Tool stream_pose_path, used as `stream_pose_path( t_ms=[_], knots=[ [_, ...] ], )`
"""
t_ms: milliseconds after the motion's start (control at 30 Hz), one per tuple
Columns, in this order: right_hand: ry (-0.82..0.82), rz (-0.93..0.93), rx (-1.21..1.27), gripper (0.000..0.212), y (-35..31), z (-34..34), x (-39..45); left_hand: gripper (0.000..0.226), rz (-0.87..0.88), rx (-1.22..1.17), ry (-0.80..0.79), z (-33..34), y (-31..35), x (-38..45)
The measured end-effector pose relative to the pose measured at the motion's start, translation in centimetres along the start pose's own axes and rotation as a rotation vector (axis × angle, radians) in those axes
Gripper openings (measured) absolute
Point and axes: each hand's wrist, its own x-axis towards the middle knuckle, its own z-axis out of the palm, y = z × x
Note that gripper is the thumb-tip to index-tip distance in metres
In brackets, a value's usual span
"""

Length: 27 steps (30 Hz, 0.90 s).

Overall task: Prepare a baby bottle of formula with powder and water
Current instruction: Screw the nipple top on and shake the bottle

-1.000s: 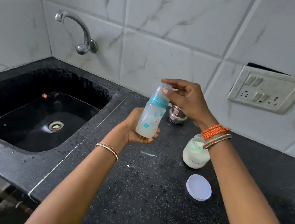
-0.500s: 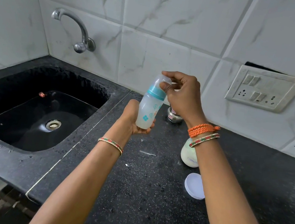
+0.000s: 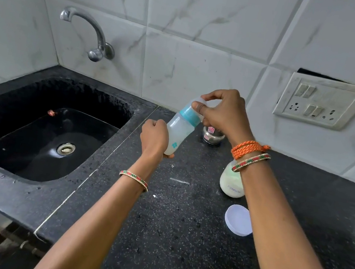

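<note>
Above the black counter (image 3: 176,241), just right of the sink (image 3: 36,133), I hold the baby bottle (image 3: 178,132) in the air with both hands. My left hand (image 3: 154,137) wraps its curled fingers round the lower part of the bottle, so the base sits in my palm. My right hand (image 3: 222,114) comes from the right and pinches the clear cap (image 3: 197,102) at the top, thumb on the near side and fingers arched over the far side. The bottle tilts, its top leaning to the right and away from me. Below the cap is a blue-green collar (image 3: 190,115), and the frosted body shows pale, milky contents and a small blue-green print.

On the counter behind the bottle, near the wall, stands a small steel pot (image 3: 211,136), partly hidden by my right hand. To the right, under my right wrist, stands the open powder jar (image 3: 232,182) with whitish powder inside. Its round white lid (image 3: 239,220) lies flat on the counter nearer to me, apart from the jar. On the far wall, a tap (image 3: 90,33) hangs over the sink, and a switch plate (image 3: 319,102) sits at the far right.
</note>
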Motion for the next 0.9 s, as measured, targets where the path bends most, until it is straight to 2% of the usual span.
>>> stream_pose_path(
  t_ms=[100, 167, 233, 333, 400, 467, 500, 533, 600, 633, 733, 767, 833, 900],
  knots=[
    [-0.047, -0.096, -0.121, 0.052, -0.6, 0.9, -0.5, 0.034, -0.074, -0.133, -0.097, 1.2, 0.6, 0.1],
    [-0.097, -0.119, 0.027, 0.079, -0.5, 2.1, -1.2, 0.045, -0.062, -0.178, -0.150, 2.0, 1.7, -0.3],
    [-0.020, -0.146, 0.152, 0.097, 0.1, 2.9, -1.5, 0.054, -0.037, -0.210, -0.187, 2.4, 2.7, -0.3],
    [0.070, -0.153, 0.261, 0.095, 1.6, 2.1, -1.2, 0.046, -0.023, -0.263, -0.321, 2.0, 3.1, -0.5],
    [0.289, -0.086, 0.503, 0.089, 2.5, 1.2, -0.6, 0.040, -0.061, -0.295, -0.434, 1.5, 2.9, -0.4],
    [0.686, 0.016, 0.896, 0.086, 2.9, 0.7, -0.2, 0.044, -0.096, -0.277, -0.402, 0.8, 2.5, 0.5],
    [0.795, 0.053, 0.978, 0.084, 3.2, 0.6, -0.1, 0.045, -0.108, -0.243, -0.356, 0.5, 2.0, 1.3],
    [0.755, 0.078, 0.959, 0.083, 3.2, 0.7, -0.3, 0.046, -0.131, -0.198, -0.322, 0.3, 1.4, 1.9],
    [0.344, 0.053, 0.696, 0.080, 3.5, 1.6, -1.3, 0.044, -0.183, -0.080, -0.310, 0.3, 0.3, 2.2],
    [0.250, 0.047, 0.605, 0.078, 4.1, 2.3, -1.8, 0.039, -0.199, -0.036, -0.331, 0.4, -0.2, 2.1],
    [0.461, 0.051, 0.761, 0.074, 5.2, 2.5, -1.9, 0.027, -0.244, -0.008, -0.424, 0.2, -1.0, 2.2],
    [0.409, 0.027, 0.750, 0.074, 5.2, 2.4, -2.0, 0.031, -0.286, -0.032, -0.505, 0.1, -1.2, 2.1],
    [0.165, -0.024, 0.596, 0.073, 5.2, 2.3, -2.3, 0.047, -0.390, -0.086, -0.744, -0.1, -1.1, 1.6],
    [0.117, -0.080, 0.548, 0.069, 5.7, 2.7, -2.6, 0.058, -0.450, -0.155, -0.919, 0.0, -0.7, 1.2]
  ],
)
